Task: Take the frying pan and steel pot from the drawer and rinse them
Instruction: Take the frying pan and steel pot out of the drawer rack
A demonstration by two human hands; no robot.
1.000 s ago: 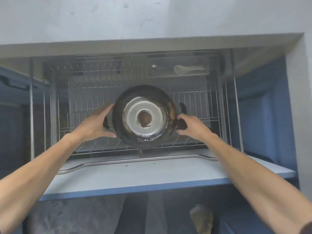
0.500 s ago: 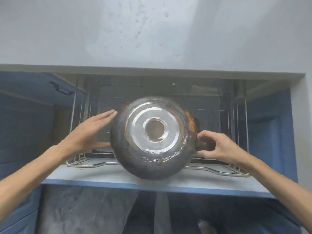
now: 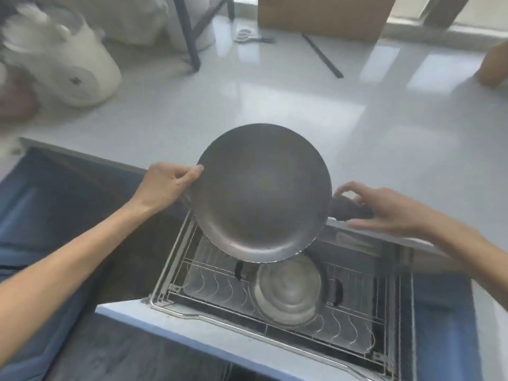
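My left hand point(image 3: 167, 185) pinches the frying pan point(image 3: 264, 192) rim; my right hand point(image 3: 384, 210), fingers spread, should close on its handle point(image 3: 350, 210) before carrying.

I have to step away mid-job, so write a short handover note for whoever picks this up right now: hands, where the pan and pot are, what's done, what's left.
Left hand: grip closed on the rim of the frying pan.
Right hand: open, fingers spread around the pan's dark handle, not clearly gripping it.
Frying pan: out of the drawer, held above it, inside facing up.
Steel pot: in the drawer's wire rack, partly under the pan.
Done: pan lifted out.
Left: take out the pot, rinse both. No sink shows in this view.
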